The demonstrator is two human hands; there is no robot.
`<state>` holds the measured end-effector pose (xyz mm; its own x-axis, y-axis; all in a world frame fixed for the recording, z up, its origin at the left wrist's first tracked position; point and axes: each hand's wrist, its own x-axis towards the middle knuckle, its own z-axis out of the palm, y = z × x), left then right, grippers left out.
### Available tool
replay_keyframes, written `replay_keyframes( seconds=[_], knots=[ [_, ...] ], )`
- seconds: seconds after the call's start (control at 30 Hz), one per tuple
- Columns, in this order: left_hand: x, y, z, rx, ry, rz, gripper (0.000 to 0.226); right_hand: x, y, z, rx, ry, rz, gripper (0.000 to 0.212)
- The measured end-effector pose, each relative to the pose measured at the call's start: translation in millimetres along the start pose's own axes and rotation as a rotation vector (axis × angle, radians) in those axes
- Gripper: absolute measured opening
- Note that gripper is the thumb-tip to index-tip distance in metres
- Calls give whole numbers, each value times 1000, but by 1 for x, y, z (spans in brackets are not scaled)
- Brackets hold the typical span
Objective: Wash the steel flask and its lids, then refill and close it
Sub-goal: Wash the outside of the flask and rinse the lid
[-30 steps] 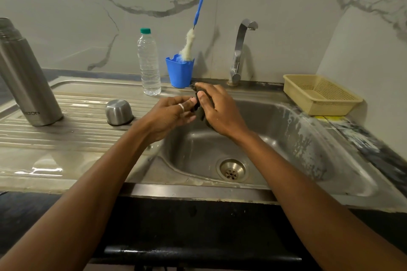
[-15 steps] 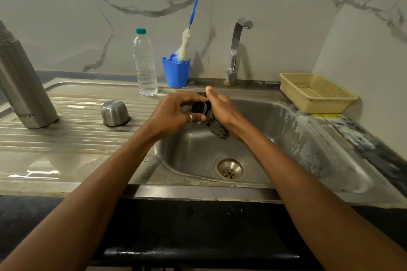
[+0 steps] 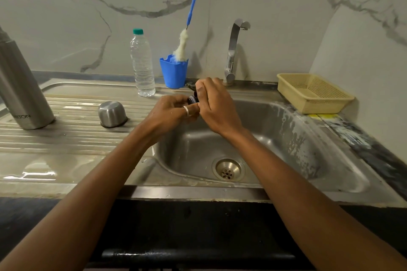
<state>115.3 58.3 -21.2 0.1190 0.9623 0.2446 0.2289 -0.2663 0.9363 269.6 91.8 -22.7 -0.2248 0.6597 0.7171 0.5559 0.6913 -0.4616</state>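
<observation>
At the left edge of the frame, the tall, smooth steel flask (image 3: 22, 86) is standing on the ribbed, wet steel counter (image 3: 66, 138). Near it, a round steel cup lid (image 3: 112, 114) is sitting mouth down. Further back, a clear plastic bottle (image 3: 142, 64) and a blue cup (image 3: 174, 73) with a fluffy white brush (image 3: 181, 47) are standing. In the middle, over the shiny sink (image 3: 286, 138), the left hand (image 3: 174, 114) is keeping its grip clamped on a small round dark lid (image 3: 192, 100). The right hand (image 3: 214, 105) is curling its grip around a dark scrub pad (image 3: 189, 85), touching the lid. A bent tap (image 3: 233, 50) is standing behind it. At the right, a yellow mesh basket (image 3: 312, 92) is sitting.
</observation>
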Motion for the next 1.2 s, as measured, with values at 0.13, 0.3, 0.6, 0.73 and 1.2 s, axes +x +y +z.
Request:
replay_keyframes(
  seconds=[0.13, 0.3, 0.6, 0.73, 1.2],
  knots=[
    [-1, -2, -4, 133, 11, 101, 25, 0, -2, -1, 7, -40, 47, 24],
    [0, -4, -6, 260, 0, 150, 55, 3, -8, -7, 119, -245, 421, 51],
    [7, -9, -12, -391, 45, 8, 37, 13, -6, -31, 364, -228, 729, 70],
    [8, -2, -9, -811, 127, -122, 23, 11, -17, -24, 279, -36, 440, 42],
    [6, -1, -5, -863, 95, -181, 29, 4, -21, -6, 177, -6, 318, 29]
  ],
)
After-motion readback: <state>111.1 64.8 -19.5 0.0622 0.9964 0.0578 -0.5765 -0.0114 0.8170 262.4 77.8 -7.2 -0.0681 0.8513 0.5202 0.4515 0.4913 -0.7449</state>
